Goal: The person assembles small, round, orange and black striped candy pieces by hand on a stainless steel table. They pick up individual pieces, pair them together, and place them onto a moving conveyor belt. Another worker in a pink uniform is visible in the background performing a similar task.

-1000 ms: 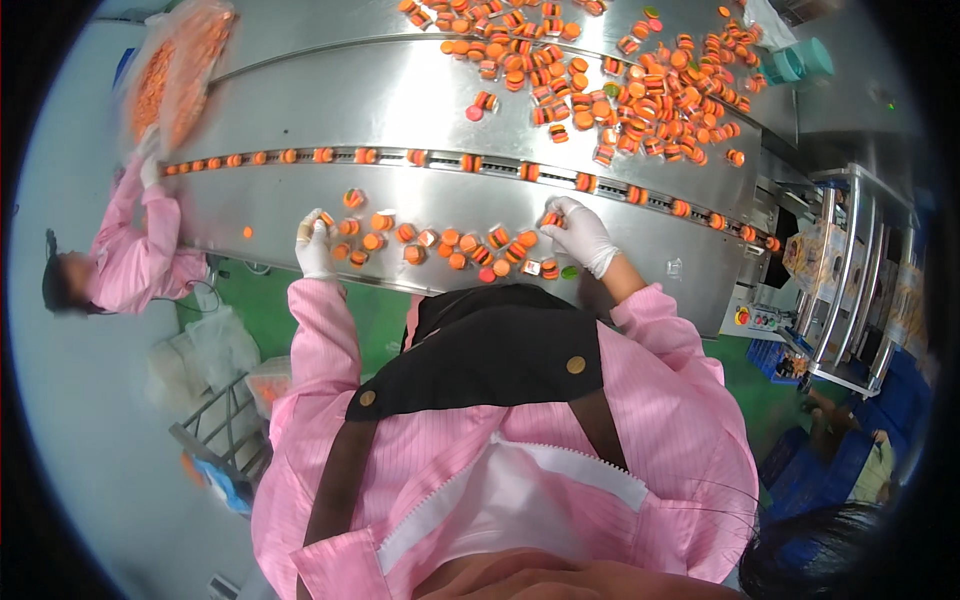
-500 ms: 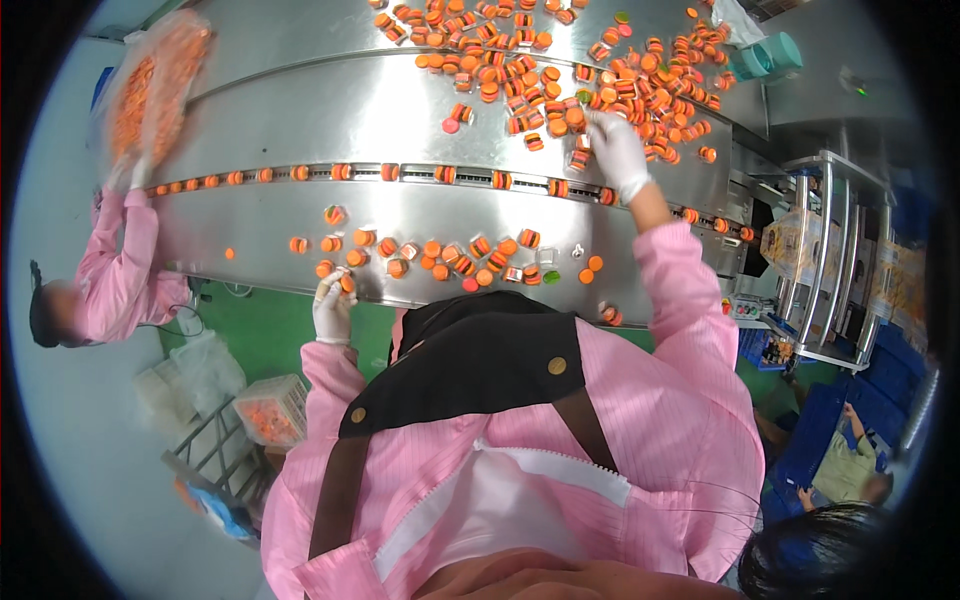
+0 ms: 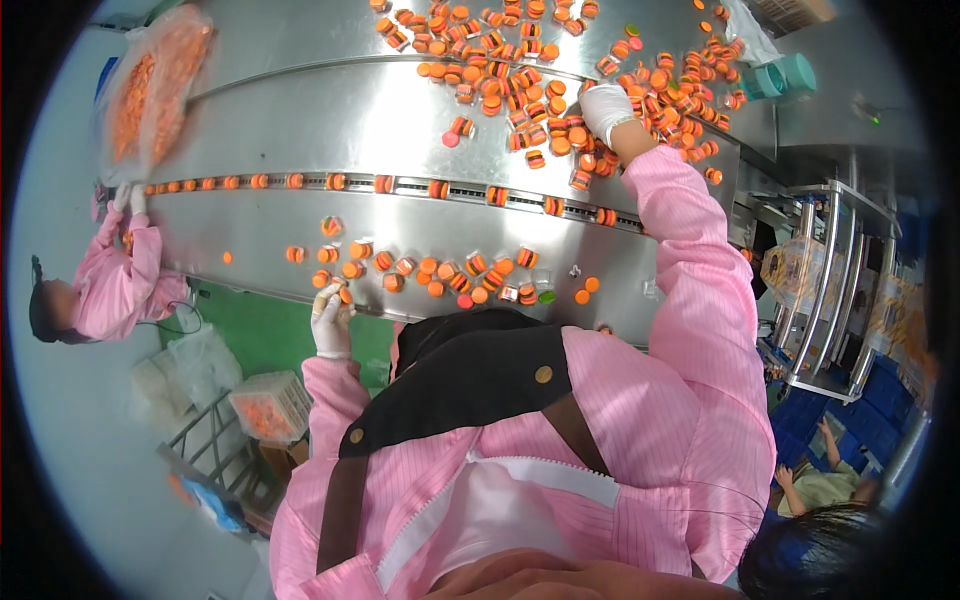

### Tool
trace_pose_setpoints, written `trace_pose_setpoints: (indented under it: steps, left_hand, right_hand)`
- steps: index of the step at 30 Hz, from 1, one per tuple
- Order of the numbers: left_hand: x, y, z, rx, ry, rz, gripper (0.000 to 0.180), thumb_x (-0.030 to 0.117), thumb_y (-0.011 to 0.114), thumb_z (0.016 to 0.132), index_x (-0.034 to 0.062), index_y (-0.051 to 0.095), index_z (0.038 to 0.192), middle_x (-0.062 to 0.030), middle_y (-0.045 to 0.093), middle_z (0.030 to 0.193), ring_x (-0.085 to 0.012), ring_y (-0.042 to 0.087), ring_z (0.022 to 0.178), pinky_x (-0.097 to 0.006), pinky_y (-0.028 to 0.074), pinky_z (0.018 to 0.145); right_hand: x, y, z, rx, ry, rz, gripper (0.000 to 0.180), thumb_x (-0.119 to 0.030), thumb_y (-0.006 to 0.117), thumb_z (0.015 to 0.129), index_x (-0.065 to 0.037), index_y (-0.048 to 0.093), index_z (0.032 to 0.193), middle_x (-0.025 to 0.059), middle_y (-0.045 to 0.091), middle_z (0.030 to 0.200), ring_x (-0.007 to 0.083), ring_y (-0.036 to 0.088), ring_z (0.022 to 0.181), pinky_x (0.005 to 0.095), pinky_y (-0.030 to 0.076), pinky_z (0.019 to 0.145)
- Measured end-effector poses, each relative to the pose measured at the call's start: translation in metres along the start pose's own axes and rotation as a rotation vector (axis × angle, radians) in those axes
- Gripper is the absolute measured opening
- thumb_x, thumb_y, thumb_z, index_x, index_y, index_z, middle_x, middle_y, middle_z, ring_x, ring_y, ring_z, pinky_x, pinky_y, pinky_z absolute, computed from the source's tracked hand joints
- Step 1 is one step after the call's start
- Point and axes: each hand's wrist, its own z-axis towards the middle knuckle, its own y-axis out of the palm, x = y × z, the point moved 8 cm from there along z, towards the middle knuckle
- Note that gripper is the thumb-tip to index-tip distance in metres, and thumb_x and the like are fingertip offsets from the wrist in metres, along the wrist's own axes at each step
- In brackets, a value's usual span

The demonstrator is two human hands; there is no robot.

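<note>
My gloved left hand [image 3: 330, 318] is at the near edge of the steel table, its fingers closed on an orange burger-shaped candy [image 3: 345, 296]. Just beyond it lies a loose row of similar candies [image 3: 435, 288], layered orange, dark and red, some in clear cups. My gloved right hand [image 3: 607, 110] reaches over the far side into a big heap of these candies [image 3: 660, 95]. Its fingers point down and are mostly hidden, so whether they grip one cannot be seen. Between my hands runs a narrow conveyor [image 3: 465, 190] carrying single candies [image 3: 437, 188] spaced apart.
At the far left a co-worker in pink [image 3: 115, 285] has gloved hands near the conveyor's end, beside a clear bag of orange candies [image 3: 160, 95]. Teal cups [image 3: 790, 75] stand far right. A metal-framed machine [image 3: 830, 270] is right of the table. A white crate [image 3: 270, 405] stands lower left.
My right hand has moved farther across, deeper into the heap. My left hand still holds its candy at the near edge. The co-worker's hands have come down from the bag.
</note>
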Motion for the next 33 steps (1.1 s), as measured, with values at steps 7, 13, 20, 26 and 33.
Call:
trace_pose_setpoints:
  steps: [7, 13, 20, 26, 33]
  left_hand:
    - [-0.002, 0.019, 0.013, -0.029, -0.014, -0.004, 0.020, 0.010, 0.052, 0.090, 0.0065, 0.058, 0.108, -0.0038, 0.060, 0.097, -0.0138, 0.055, 0.075, -0.026, 0.046, 0.066]
    - [0.006, 0.028, 0.020, -0.011, -0.007, 0.020, 0.020, 0.011, 0.052, 0.090, 0.0066, 0.058, 0.109, -0.0052, 0.060, 0.099, -0.0147, 0.055, 0.075, -0.026, 0.046, 0.067]
    - [0.012, 0.040, 0.021, -0.059, -0.008, 0.013, 0.020, 0.012, 0.053, 0.090, 0.0069, 0.058, 0.109, -0.0058, 0.060, 0.099, -0.0148, 0.056, 0.075, -0.026, 0.046, 0.067]
    - [0.007, 0.015, 0.018, 0.004, 0.014, -0.038, 0.021, 0.010, 0.051, 0.090, 0.0055, 0.058, 0.109, -0.0060, 0.060, 0.094, -0.0148, 0.057, 0.074, -0.026, 0.046, 0.066]
    - [0.015, 0.022, 0.015, 0.063, 0.009, -0.037, 0.020, 0.008, 0.050, 0.090, 0.0018, 0.058, 0.108, -0.0070, 0.061, 0.091, -0.0130, 0.056, 0.072, -0.024, 0.046, 0.065]
  right_hand:
    - [0.003, -0.029, -0.011, 0.179, 0.030, 0.058, 0.017, -0.010, 0.056, 0.077, -0.003, 0.068, 0.086, 0.0160, 0.067, 0.084, 0.0304, 0.064, 0.087, 0.0390, 0.050, 0.071]
    - [-0.049, -0.077, -0.032, 0.458, -0.009, 1.008, 0.018, -0.015, 0.059, 0.079, -0.002, 0.062, 0.091, 0.0175, 0.062, 0.092, 0.0346, 0.059, 0.087, 0.0396, 0.046, 0.080]
    - [-0.208, -0.085, 0.013, 0.209, -0.501, 0.283, 0.017, -0.009, 0.054, 0.078, -0.003, 0.065, 0.090, 0.0132, 0.060, 0.105, 0.0282, 0.059, 0.095, 0.0391, 0.046, 0.082]
    - [-0.226, -0.092, 0.024, 0.080, -0.626, -0.009, 0.018, -0.006, 0.052, 0.075, -0.001, 0.064, 0.088, 0.0116, 0.062, 0.096, 0.0256, 0.059, 0.092, 0.0358, 0.045, 0.082]
    - [-0.233, -0.084, 0.036, 0.175, -0.741, 0.109, 0.020, -0.007, 0.051, 0.079, 0.000, 0.061, 0.093, 0.0161, 0.062, 0.099, 0.0297, 0.061, 0.087, 0.0385, 0.049, 0.079]
